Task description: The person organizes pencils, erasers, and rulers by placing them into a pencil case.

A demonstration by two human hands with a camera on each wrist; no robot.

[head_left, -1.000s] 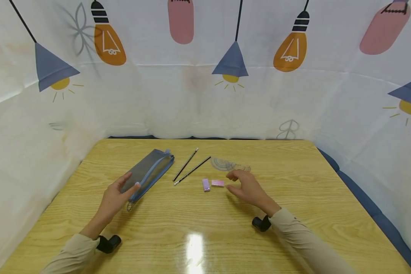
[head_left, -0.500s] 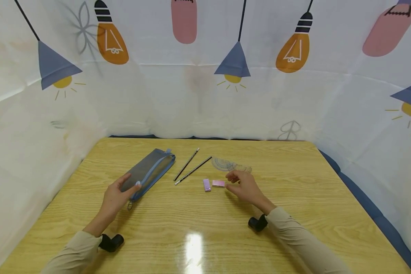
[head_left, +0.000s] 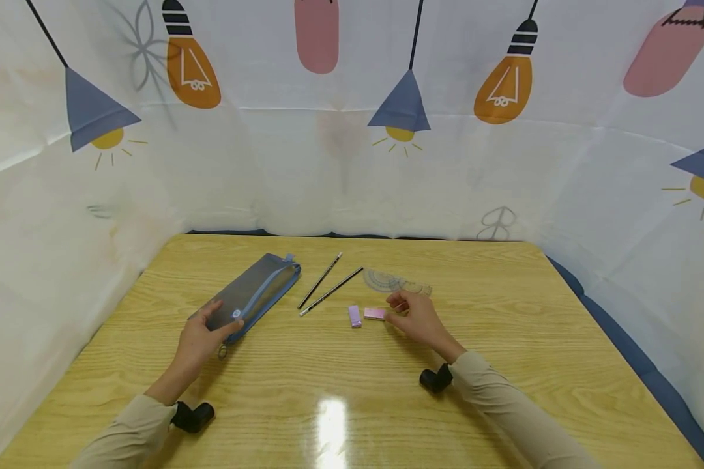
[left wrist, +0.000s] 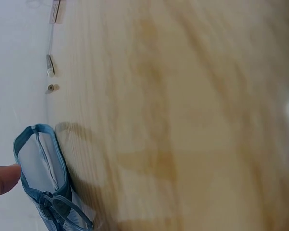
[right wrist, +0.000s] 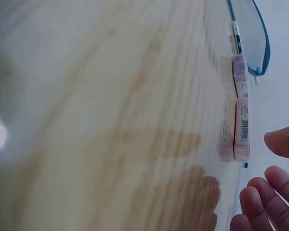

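— Left hand (head_left: 198, 344) has the near end of that see-through blue pencil case (head_left: 242, 284), thumb on the right edge, fingers on the left. Right hand (head_left: 419, 322) holds nothing: clear gap between thumb and fingertips, just beside the pink eraser (head_left: 374, 314) lying on the table (head_left: 270, 404).

— How do you reckon those handle?

— Case is probably light and floppy, so a hard squeeze would likely just fold it. I'd hold it by the edging, which looks a bit stiffer. Eraser's small, likely firm with a little give, nothing fragile. The wrapper might be slick, so I'd pinch the 2 long sides around the middle.

— Anything crowding it?

— Purple eraser (head_left: 354, 316) just beside it, towards the case. Further out, 2 pencils (head_left: 331, 292) lie between the case and a clear protractor (head_left: 381, 281), which is beyond the pink eraser. Behind it all, a lamp-print cloth (head_left: 328, 169) hangs past the far table edge.
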